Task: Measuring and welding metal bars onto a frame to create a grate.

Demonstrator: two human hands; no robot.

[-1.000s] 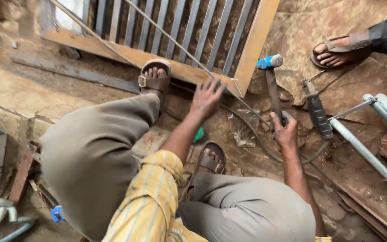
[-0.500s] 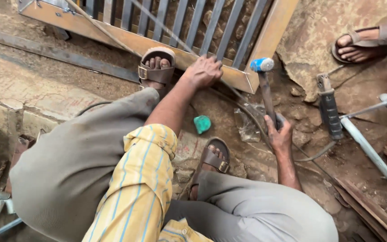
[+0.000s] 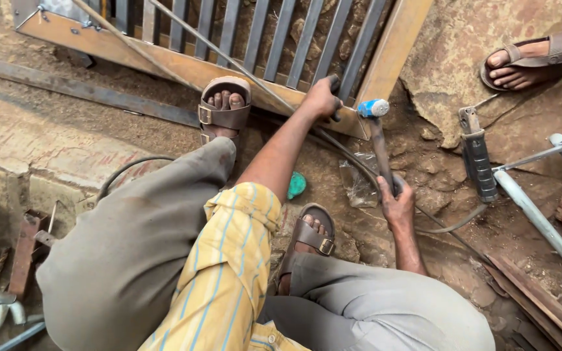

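A metal gate frame with grey vertical bars lies flat on the dirt in front of me. My left hand grips one of its bars near the frame's rusty lower rail. My right hand holds the handle of a hammer, whose blue-marked head rests by the frame's corner. My two sandalled feet are planted on the ground, one against the frame's rail.
A thin rod runs diagonally across the gate. A welding electrode holder with its cable lies on the right, beside pale metal pipes. Another person's sandalled foot is at top right. A green object lies between my feet.
My left hand has moved from the open ground up to the gate and closed on a bar. My right hand has kept hold of the hammer, its head now nearer the frame.
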